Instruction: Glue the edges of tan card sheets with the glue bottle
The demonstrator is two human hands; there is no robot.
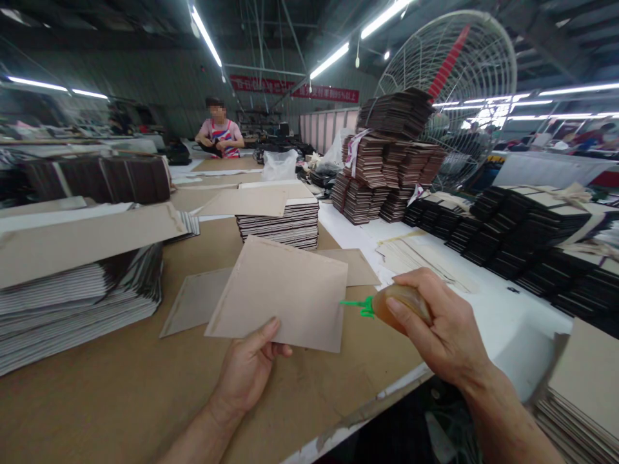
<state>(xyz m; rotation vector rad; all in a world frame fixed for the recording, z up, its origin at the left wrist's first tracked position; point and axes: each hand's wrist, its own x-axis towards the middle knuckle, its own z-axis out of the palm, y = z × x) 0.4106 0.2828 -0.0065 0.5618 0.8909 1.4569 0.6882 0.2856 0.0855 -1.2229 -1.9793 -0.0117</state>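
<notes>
My left hand point(249, 368) pinches the near edge of a tan cardboard sheet point(285, 293) and holds it tilted up above the brown table point(120, 386). My right hand point(442, 328) is wrapped around an amber glue bottle point(401, 304) whose green nozzle point(358, 305) points left at the sheet's right edge. Two more flat sheets lie on the table beneath, one grey-brown sheet point(193, 301) to the left and one tan sheet point(358, 265) behind.
Stacks of striped boards sit at left point(77, 296) and centre point(285, 219). Dark brown and black stacks point(522, 225) crowd the white table at right. A large wire fan point(459, 77) stands behind. Another person point(220, 132) works at the far end.
</notes>
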